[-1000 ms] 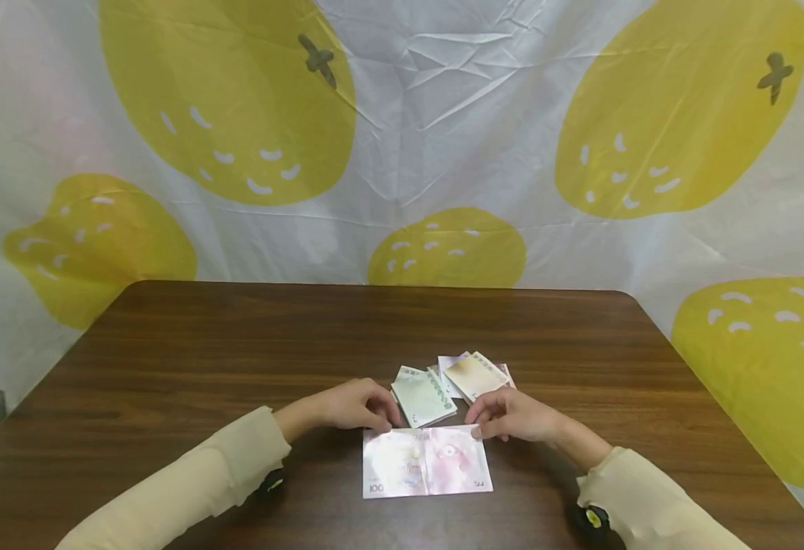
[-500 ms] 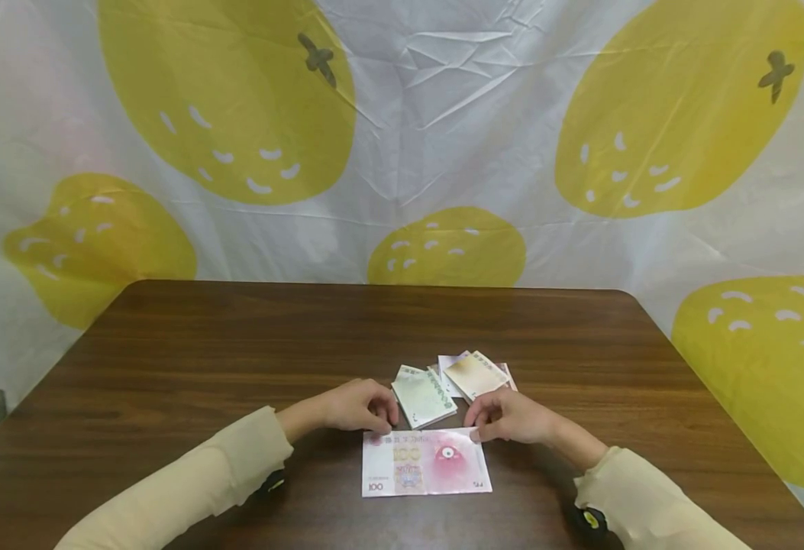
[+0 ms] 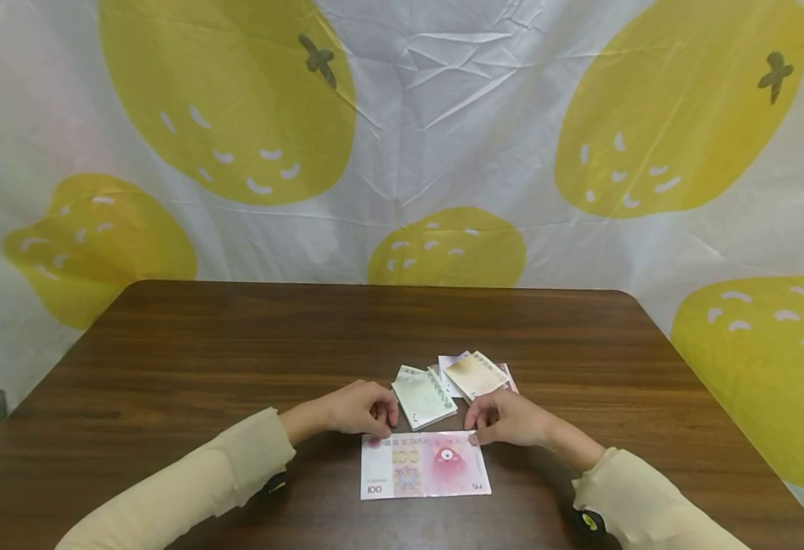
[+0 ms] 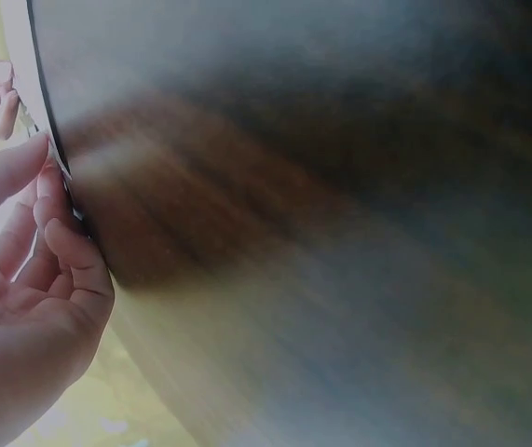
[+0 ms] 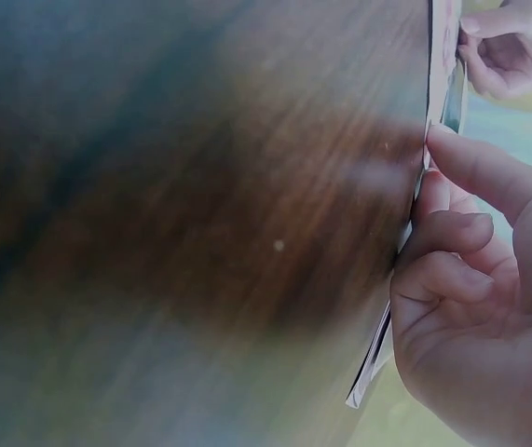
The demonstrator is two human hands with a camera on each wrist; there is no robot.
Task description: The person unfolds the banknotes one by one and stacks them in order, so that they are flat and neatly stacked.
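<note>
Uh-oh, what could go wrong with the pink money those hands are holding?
The pink banknote might tear if the left hand and right hand pull apart, since both pinch its far edge. The green notes lie just beyond that edge, between the hands, so a slip forward could push them out of place.

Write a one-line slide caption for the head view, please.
Two hands hold a pink banknote by its far edge, with other banknotes on the brown table beyond.
</note>
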